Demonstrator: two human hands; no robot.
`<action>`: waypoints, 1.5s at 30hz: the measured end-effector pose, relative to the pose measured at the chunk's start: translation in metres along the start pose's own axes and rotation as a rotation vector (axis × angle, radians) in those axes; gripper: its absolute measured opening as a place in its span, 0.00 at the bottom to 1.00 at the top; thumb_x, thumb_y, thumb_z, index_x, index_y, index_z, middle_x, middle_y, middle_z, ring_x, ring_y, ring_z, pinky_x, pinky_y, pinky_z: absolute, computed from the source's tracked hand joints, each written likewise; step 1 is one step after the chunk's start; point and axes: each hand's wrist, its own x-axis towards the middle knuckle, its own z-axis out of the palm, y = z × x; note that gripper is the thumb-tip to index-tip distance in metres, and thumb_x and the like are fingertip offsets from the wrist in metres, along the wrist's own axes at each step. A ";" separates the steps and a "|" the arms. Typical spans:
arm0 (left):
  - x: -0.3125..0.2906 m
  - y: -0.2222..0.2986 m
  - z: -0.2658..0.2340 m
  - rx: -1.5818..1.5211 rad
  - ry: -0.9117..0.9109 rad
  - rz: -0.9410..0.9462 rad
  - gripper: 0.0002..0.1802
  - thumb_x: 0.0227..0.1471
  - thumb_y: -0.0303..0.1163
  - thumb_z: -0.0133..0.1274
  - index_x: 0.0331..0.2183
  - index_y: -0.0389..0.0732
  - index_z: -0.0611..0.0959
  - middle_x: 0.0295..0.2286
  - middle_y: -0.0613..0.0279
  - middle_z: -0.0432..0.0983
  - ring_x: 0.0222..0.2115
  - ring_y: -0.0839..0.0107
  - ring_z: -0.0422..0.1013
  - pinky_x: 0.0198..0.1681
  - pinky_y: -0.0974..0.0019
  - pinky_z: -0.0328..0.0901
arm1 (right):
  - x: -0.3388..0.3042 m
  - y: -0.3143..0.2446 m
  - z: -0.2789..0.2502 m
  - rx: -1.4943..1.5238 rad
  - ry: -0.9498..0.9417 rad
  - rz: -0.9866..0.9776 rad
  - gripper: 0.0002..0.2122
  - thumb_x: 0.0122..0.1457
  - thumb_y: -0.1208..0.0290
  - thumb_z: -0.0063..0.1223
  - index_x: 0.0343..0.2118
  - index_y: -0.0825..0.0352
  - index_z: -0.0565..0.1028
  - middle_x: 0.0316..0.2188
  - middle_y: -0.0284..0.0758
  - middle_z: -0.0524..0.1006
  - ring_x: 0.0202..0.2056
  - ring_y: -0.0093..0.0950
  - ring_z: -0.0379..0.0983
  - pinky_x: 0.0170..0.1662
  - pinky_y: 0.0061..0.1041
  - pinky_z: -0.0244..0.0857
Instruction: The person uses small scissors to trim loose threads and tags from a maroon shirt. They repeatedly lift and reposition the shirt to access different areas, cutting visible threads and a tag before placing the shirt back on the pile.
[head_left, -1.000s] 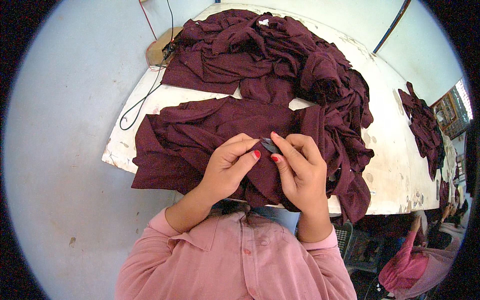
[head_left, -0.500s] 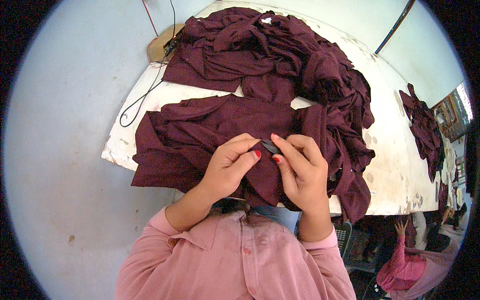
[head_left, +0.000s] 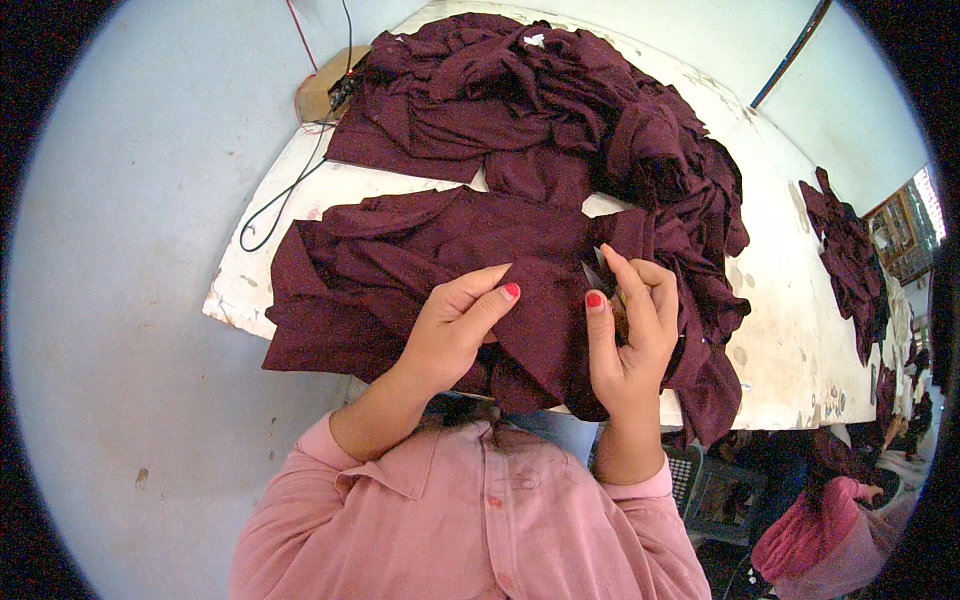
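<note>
A dark maroon garment [head_left: 390, 260] lies rumpled across the near edge of the white table, its front part hanging over toward my lap. My left hand [head_left: 445, 335] is closed on the garment, with thumb and forefinger pinched together at its middle. To the right, just above the cloth, my right hand [head_left: 638, 345] holds small metal thread snips [head_left: 591, 275]. Two dark pointed blades stand apart past my thumb and forefinger; the rest of the snips is mostly hidden in the palm.
A big heap of maroon garments [head_left: 520, 90] covers the back and right of the white table [head_left: 790, 330]. A black cable [head_left: 262, 235] loops at the left beside a brown box [head_left: 315, 98]. More maroon cloth [head_left: 845, 260] lies far right. Another person in pink [head_left: 815, 535] sits lower right.
My right hand has moved to the right, away from my left hand, and the snips' blades now show apart. My left hand stays nearly in place. The other person's raised arm has come down.
</note>
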 end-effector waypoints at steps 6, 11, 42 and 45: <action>0.002 0.002 0.004 0.001 -0.043 0.040 0.17 0.56 0.23 0.47 0.48 0.32 0.73 0.43 0.57 0.74 0.43 0.71 0.71 0.49 0.67 0.64 | -0.011 -0.010 0.004 0.042 -0.061 -0.060 0.19 0.43 0.80 0.63 0.42 0.69 0.76 0.32 0.37 0.69 0.30 0.25 0.67 0.33 0.19 0.62; -0.003 -0.001 0.017 0.070 -0.024 0.321 0.15 0.52 0.18 0.52 0.43 0.35 0.69 0.33 0.66 0.74 0.31 0.84 0.68 0.31 0.81 0.62 | -0.008 -0.014 0.003 0.031 -0.081 0.022 0.15 0.42 0.82 0.62 0.37 0.69 0.78 0.26 0.34 0.70 0.27 0.25 0.68 0.29 0.20 0.61; -0.002 0.008 0.010 0.432 0.012 0.441 0.24 0.45 0.17 0.56 0.48 0.35 0.77 0.35 0.62 0.74 0.37 0.77 0.68 0.43 0.75 0.61 | -0.007 -0.022 -0.013 0.023 -0.204 0.032 0.19 0.50 0.75 0.59 0.47 0.67 0.73 0.27 0.39 0.73 0.25 0.31 0.71 0.29 0.24 0.65; -0.004 0.010 0.012 0.502 -0.041 0.437 0.26 0.43 0.16 0.56 0.48 0.36 0.77 0.34 0.62 0.74 0.37 0.76 0.69 0.43 0.75 0.62 | -0.003 -0.020 -0.002 0.021 -0.105 -0.028 0.17 0.42 0.77 0.65 0.38 0.68 0.77 0.24 0.35 0.71 0.24 0.26 0.68 0.28 0.21 0.61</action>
